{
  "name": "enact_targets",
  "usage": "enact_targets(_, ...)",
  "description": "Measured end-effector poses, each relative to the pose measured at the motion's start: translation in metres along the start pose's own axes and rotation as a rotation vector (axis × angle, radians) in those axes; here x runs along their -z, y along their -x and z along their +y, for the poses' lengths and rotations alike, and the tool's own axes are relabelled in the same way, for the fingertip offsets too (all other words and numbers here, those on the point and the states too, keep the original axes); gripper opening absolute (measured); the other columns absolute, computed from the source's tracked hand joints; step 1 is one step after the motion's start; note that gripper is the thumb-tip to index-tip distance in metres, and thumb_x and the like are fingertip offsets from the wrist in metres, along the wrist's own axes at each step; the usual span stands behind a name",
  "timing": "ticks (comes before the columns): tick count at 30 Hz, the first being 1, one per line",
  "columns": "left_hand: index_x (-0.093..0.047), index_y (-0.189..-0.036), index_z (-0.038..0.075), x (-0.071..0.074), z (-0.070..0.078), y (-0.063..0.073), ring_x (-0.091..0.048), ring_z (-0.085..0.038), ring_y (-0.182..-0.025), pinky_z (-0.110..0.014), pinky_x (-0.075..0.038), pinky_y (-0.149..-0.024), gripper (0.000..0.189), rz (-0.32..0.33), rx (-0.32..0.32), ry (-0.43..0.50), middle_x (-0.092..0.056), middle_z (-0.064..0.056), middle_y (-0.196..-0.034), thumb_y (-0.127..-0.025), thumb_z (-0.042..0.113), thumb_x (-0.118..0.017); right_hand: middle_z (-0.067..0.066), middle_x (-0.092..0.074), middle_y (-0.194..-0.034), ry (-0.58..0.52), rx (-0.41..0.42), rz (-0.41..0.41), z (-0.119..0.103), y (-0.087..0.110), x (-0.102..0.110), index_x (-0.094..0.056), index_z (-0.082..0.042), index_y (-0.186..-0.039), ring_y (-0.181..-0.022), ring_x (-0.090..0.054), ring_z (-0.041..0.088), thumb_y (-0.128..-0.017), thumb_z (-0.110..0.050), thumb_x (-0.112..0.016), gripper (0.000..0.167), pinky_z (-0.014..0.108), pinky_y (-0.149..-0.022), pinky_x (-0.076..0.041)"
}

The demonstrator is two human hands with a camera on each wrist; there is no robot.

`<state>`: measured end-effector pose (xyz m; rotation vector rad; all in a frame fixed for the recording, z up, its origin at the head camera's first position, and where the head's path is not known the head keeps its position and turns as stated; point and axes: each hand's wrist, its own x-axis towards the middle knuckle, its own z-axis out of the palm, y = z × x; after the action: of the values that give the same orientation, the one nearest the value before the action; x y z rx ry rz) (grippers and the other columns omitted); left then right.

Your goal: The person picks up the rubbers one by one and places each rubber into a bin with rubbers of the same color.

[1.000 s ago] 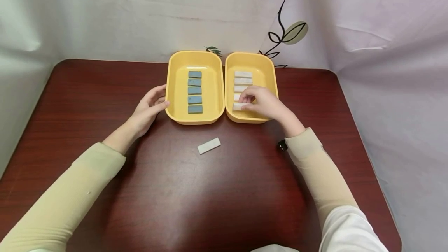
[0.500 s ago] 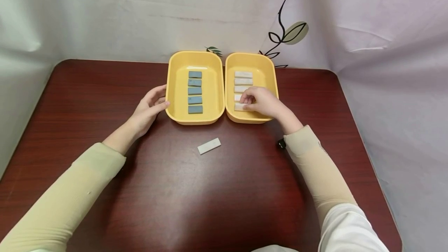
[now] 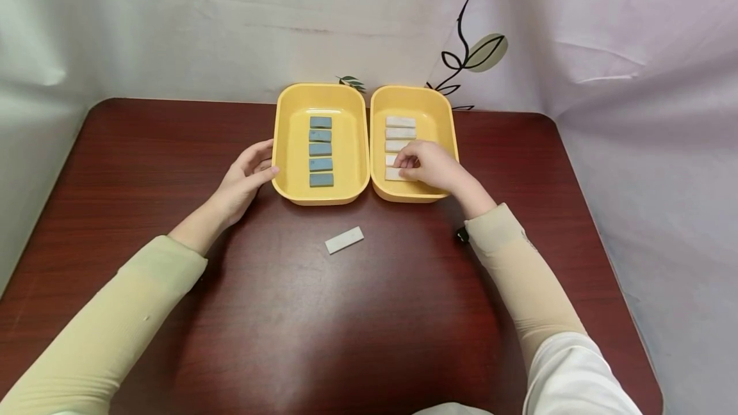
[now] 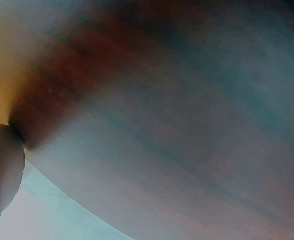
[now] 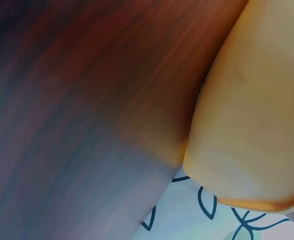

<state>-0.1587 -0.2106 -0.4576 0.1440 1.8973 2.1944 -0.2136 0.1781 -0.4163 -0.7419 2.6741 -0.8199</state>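
Two yellow trays stand side by side. The left tray [image 3: 352, 192] has a column of several blue-grey blocks [image 3: 320, 150]; in the right tray [image 3: 448, 122] lies a column of several white blocks [image 3: 400, 122]. My right hand [image 3: 432, 164] reaches into the right tray and pinches the nearest white block [image 3: 392, 173] at its right end, partly covering the one behind. At the left tray's outer side is my left hand [image 3: 242, 181], its fingers loosely bent and its thumb touching the rim. A longer pale block [image 3: 344, 240] lies slantwise on the table before the trays.
The dark red wooden table [image 3: 277, 312] ends at the back against a light curtain [image 3: 323, 31] with plant prints. A small black object [image 3: 462, 234] shows beside the right cuff. The right wrist view holds the right tray's outer wall [image 5: 251, 115].
My right hand has shifted very slightly to the right, and more of the nearest white block shows. My left hand, the trays and the pale block on the table stay put.
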Motion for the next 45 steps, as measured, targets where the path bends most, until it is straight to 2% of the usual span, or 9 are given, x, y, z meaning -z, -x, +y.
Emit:
enact_targets(19, -0.041, -0.158, 0.009, 0.0004, -0.001, -0.0001, -0.055, -0.009, -0.124, -0.015, -0.047, -0.103, 0.053, -0.008, -0.005, 0.003, -0.054, 0.006, -0.14, -0.108, 0.002, -0.057, 0.011, -0.072, -0.094, 0.078, 0.024, 0.014, 0.0004, 0.0006, -0.0014, -0.082, -0.005, -0.1, -0.094, -0.064, 0.025, -0.091, -0.006, -0.08, 0.009, 0.032, -0.083, -0.049)
enact_targets(30, -0.038, -0.161, 0.006, 0.0001, -0.0004, -0.0006, -0.055, -0.01, -0.125, -0.015, -0.047, -0.103, 0.057, -0.005, 0.002, 0.007, -0.054, 0.006, -0.141, -0.107, 0.001, -0.056, 0.011, -0.072, -0.093, 0.07, 0.009, 0.004, -0.0012, 0.0005, -0.0007, -0.078, -0.006, -0.097, -0.094, -0.064, 0.026, -0.086, -0.006, -0.085, 0.013, 0.034, -0.084, -0.051)
enact_targets(45, -0.041, -0.159, 0.009, 0.0009, -0.0004, -0.0006, -0.055, -0.009, -0.124, -0.015, -0.047, -0.103, 0.054, -0.006, -0.001, 0.003, -0.054, 0.007, -0.139, -0.107, 0.001, -0.056, 0.011, -0.07, -0.093, 0.079, -0.003, 0.002, -0.0032, 0.0008, -0.0005, -0.078, -0.005, -0.097, -0.093, -0.063, 0.026, -0.084, -0.006, -0.086, 0.015, 0.034, -0.083, -0.049)
